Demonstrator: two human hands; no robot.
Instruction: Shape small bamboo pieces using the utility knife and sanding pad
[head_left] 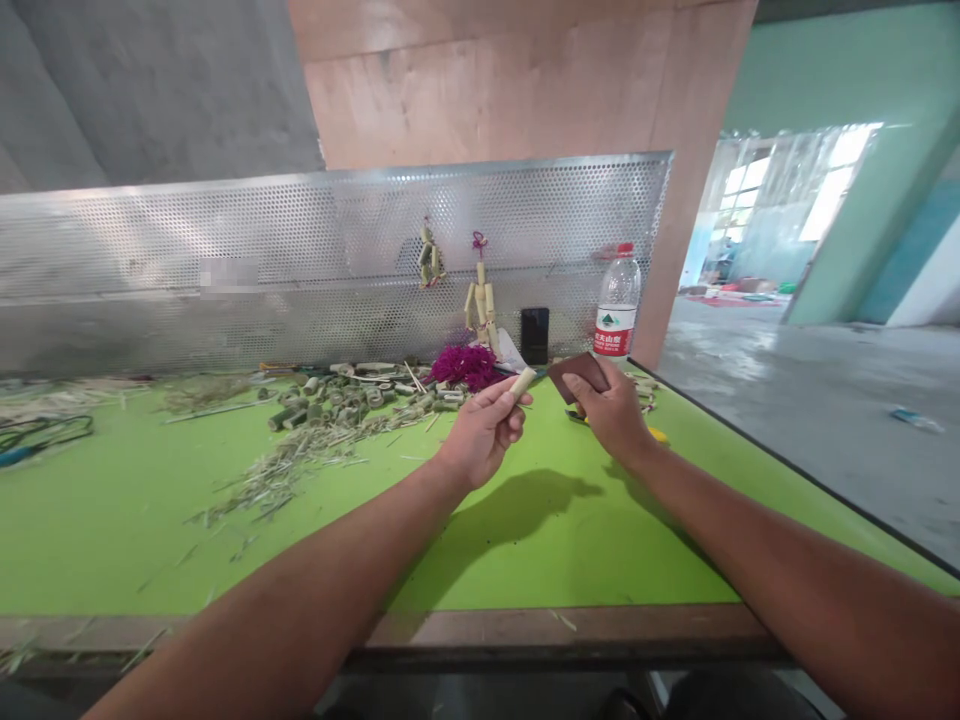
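Observation:
My left hand point(480, 436) is closed around a short, pale bamboo piece point(523, 383), whose end sticks up past the thumb. To its right, my right hand point(616, 412) pinches a folded brown sheet of sandpaper point(574, 378) between thumb and fingers. The bamboo piece and the sandpaper are apart, both held above the green tabletop point(525, 560). Beneath my right hand lies a tool with a yellow handle point(658, 436), mostly covered by the hand. A magenta bundle of thread point(465, 367) lies just beyond my left hand.
Cut bamboo pieces point(352, 398) and shavings point(281, 465) are heaped left of centre. Against a perforated metal panel point(247, 240) stand a jointed bamboo figure point(481, 300), a dark phone point(535, 336) and a red-capped bottle point(617, 300). The table's right edge drops to a grey floor.

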